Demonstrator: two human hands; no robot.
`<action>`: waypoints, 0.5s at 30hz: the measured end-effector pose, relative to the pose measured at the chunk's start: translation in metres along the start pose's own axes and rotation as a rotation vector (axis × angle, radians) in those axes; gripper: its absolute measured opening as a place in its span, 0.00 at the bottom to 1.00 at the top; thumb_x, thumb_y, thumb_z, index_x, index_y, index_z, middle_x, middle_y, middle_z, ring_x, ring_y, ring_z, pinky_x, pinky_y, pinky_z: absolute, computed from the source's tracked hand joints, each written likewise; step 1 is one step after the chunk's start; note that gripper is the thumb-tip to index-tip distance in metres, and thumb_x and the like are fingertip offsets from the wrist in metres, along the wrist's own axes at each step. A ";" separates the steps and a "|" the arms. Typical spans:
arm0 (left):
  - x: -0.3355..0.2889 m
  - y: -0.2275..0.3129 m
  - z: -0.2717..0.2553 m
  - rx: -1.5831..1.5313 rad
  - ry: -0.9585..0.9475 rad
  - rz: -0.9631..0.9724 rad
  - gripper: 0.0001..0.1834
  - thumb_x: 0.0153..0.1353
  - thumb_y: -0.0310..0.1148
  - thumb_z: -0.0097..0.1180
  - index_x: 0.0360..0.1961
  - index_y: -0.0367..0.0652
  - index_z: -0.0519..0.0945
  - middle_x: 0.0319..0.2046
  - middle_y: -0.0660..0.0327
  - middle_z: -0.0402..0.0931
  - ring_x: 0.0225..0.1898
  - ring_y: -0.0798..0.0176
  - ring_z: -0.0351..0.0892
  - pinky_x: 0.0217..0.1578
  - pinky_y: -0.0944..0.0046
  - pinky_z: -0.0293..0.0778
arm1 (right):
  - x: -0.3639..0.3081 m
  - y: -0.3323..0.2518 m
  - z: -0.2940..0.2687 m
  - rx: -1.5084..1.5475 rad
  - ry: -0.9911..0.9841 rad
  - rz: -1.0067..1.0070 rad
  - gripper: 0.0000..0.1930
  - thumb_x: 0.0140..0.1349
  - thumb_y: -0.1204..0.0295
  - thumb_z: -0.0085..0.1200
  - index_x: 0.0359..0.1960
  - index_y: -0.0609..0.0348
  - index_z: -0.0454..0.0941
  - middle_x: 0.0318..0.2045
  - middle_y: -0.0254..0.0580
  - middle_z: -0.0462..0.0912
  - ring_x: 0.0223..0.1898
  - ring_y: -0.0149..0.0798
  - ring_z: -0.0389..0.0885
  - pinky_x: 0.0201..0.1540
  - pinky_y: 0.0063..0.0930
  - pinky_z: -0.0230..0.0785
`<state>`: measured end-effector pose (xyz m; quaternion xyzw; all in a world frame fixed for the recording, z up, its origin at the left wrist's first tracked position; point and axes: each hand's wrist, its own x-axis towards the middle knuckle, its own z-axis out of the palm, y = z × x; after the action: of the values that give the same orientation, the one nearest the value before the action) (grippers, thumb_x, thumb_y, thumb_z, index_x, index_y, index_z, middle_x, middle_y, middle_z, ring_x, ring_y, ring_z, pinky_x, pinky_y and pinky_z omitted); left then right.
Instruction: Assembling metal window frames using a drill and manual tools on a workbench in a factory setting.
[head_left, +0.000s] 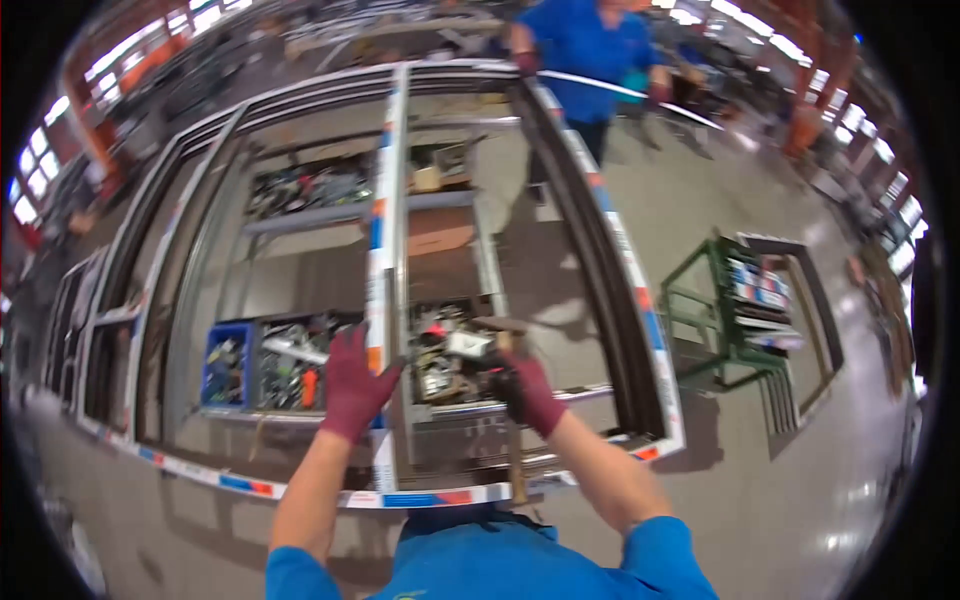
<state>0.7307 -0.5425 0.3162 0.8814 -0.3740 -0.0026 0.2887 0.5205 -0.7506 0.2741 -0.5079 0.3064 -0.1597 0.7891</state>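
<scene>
A large window frame [643,297] lies flat in front of me, its dark profiles edged with white, blue and orange protective tape. My left hand [355,388], in a dark red glove, rests against the frame's taped middle bar [378,255]. Its fingers point away from me and the thumb lies across the bar. Right of that bar, my gloved right hand [527,393] is closed round what looks like a hammer [517,468]. The wooden handle hangs below the hand toward the frame's near edge; blur softens the head above it.
Beneath the frame, a stand holds trays of metal fittings [312,190] and a blue bin [228,365]. A green metal rack [735,310] stands at the right beside another dark frame [825,330]. At the far side, a person in blue [585,50] holds a long white strip [630,92].
</scene>
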 end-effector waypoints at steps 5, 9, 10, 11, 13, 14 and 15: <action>0.063 -0.052 0.041 0.046 -0.123 -0.224 0.60 0.57 0.58 0.73 0.76 0.28 0.57 0.73 0.28 0.59 0.77 0.31 0.55 0.76 0.40 0.55 | 0.072 -0.021 0.048 0.180 0.095 0.163 0.10 0.70 0.60 0.65 0.47 0.46 0.83 0.28 0.23 0.80 0.22 0.21 0.75 0.23 0.16 0.68; 0.099 -0.066 0.077 -0.135 -0.153 -0.251 0.59 0.55 0.51 0.76 0.76 0.30 0.56 0.69 0.34 0.67 0.72 0.34 0.66 0.71 0.47 0.66 | 0.133 -0.023 0.086 0.110 0.043 0.171 0.11 0.68 0.62 0.68 0.43 0.50 0.81 0.29 0.26 0.79 0.22 0.24 0.73 0.21 0.21 0.62; 0.102 -0.065 0.086 -0.106 -0.033 -0.182 0.54 0.53 0.44 0.76 0.74 0.34 0.60 0.64 0.38 0.72 0.67 0.35 0.72 0.67 0.46 0.70 | 0.144 -0.021 0.092 0.098 0.037 0.142 0.11 0.67 0.62 0.69 0.42 0.49 0.80 0.28 0.26 0.78 0.22 0.24 0.73 0.21 0.22 0.61; 0.104 -0.067 0.093 -0.073 0.086 -0.112 0.50 0.52 0.38 0.76 0.73 0.39 0.63 0.59 0.41 0.78 0.62 0.36 0.77 0.62 0.46 0.74 | 0.165 -0.006 0.089 0.059 -0.012 0.141 0.14 0.67 0.61 0.68 0.47 0.50 0.80 0.29 0.26 0.79 0.22 0.21 0.72 0.22 0.21 0.64; 0.110 -0.071 0.097 -0.231 0.103 -0.113 0.45 0.52 0.32 0.74 0.71 0.38 0.67 0.57 0.44 0.80 0.59 0.39 0.81 0.60 0.50 0.76 | 0.189 0.001 0.090 0.014 -0.030 0.227 0.14 0.67 0.62 0.68 0.47 0.52 0.79 0.27 0.26 0.79 0.22 0.22 0.73 0.22 0.21 0.63; 0.105 -0.070 0.100 -0.342 0.151 -0.157 0.41 0.54 0.29 0.71 0.70 0.37 0.70 0.57 0.44 0.80 0.59 0.43 0.81 0.61 0.54 0.76 | 0.200 0.015 0.088 0.054 -0.069 0.201 0.13 0.67 0.62 0.68 0.44 0.51 0.78 0.25 0.24 0.76 0.21 0.23 0.71 0.22 0.21 0.62; 0.110 -0.061 0.091 -0.343 0.087 -0.171 0.42 0.55 0.32 0.72 0.70 0.37 0.69 0.59 0.41 0.77 0.61 0.38 0.78 0.63 0.50 0.74 | 0.206 0.019 0.089 0.069 -0.051 0.208 0.12 0.67 0.63 0.68 0.43 0.51 0.78 0.24 0.24 0.75 0.20 0.22 0.70 0.22 0.21 0.61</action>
<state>0.8297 -0.6278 0.2328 0.8472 -0.2791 -0.0527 0.4491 0.7337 -0.7958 0.2175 -0.4498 0.3315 -0.0743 0.8260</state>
